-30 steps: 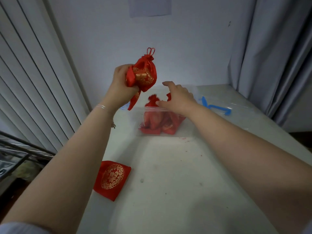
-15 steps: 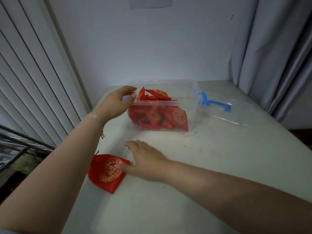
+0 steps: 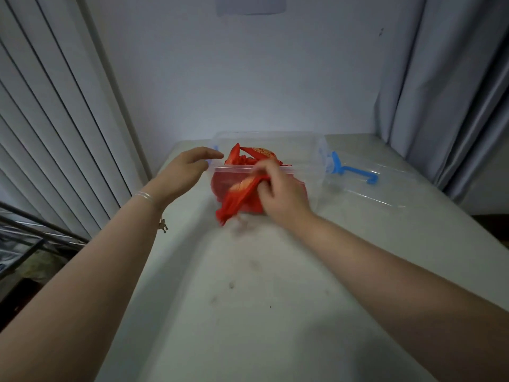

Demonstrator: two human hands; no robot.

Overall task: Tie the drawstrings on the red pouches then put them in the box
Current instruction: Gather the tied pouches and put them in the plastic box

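Observation:
My right hand (image 3: 278,194) grips a red pouch with a gold pattern (image 3: 238,197) by its top, holding it in the air just in front of the clear plastic box (image 3: 311,161). The pouch hangs down to the left, blurred by motion. Several other red pouches (image 3: 254,157) fill the box and stick up above its front rim. My left hand (image 3: 187,172) hovers beside the box's left end with fingers relaxed and nothing in it.
The box's clear lid with blue clips (image 3: 355,175) lies on the table to the right of the box. The white table (image 3: 261,285) meets a wall behind, blinds at the left and a grey curtain (image 3: 446,92) at the right.
My left hand dropped its tied pouch into the box. My right hand reached down to the flat pouch on the table's left, picked it up and brought it to the front of the box.

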